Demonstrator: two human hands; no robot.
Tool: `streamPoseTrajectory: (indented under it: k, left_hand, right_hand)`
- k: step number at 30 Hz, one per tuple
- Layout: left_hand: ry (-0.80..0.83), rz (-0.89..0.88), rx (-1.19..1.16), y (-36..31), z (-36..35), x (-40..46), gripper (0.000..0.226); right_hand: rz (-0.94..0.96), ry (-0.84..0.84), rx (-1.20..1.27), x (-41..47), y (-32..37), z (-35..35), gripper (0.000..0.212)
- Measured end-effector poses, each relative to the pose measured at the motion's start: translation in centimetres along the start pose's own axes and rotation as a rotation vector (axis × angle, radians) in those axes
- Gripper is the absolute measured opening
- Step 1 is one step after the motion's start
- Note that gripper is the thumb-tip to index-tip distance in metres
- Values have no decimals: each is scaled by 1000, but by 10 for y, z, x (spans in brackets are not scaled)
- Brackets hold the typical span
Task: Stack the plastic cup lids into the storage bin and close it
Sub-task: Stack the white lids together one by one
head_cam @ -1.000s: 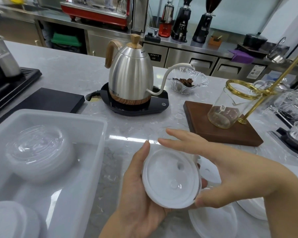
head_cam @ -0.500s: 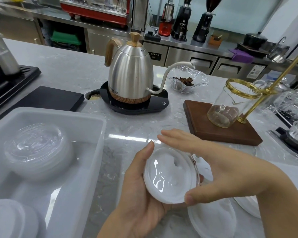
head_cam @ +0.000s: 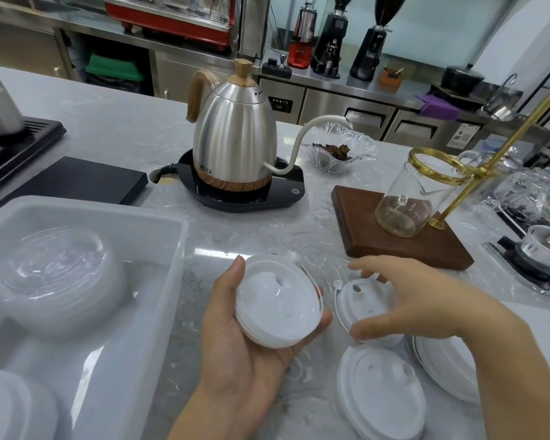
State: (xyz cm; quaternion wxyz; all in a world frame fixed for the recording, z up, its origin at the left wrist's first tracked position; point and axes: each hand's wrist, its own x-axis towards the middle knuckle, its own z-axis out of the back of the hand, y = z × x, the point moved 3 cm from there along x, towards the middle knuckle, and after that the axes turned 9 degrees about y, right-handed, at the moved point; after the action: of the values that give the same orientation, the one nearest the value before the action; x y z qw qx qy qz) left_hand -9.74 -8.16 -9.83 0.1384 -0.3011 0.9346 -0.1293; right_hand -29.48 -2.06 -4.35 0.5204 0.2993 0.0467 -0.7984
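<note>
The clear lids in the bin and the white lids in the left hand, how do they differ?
The clear lids are see-through; the white lids are opaque. The clear lids sit flat inside the storage bin, while the white lids are tilted, gripped by the left hand above the counter. The clear pile looks wider. Both are round, nested stacks.

Right hand [head_cam: 410, 300] left the stack [head_cam: 277, 309], reaching another lid [head_cam: 362, 303].
</note>
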Motion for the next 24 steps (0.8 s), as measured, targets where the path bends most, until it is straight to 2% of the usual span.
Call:
streamPoseTrajectory:
  k: [3, 7, 11, 14, 18, 21, 24]
  left_hand:
    - [-13, 1, 3, 0, 0, 1, 65]
    - [8, -5, 13, -2, -3, -1, 59]
    - [-5, -3, 30, -2, -2, -2, 56]
    - [-7, 7, 40, -1, -1, -1, 56]
    - [2, 7, 45, 0, 0, 0, 56]
    - [22, 5, 61, 0, 1, 1, 52]
    - [68, 30, 96, 1, 3, 1, 61]
  right_hand:
    - [18, -17, -23, 6, 2, -4, 112]
    - [54, -40, -28, 7, 3, -2, 99]
    - [209, -214, 51, -1, 6, 11, 96]
    - [361, -327, 239, -9, 14, 21, 86]
    - [562, -367, 515, -20, 25, 29, 79]
    - [686, -327, 715, -22, 29, 31, 83]
    - [802, -238, 801, -21, 38, 28, 83]
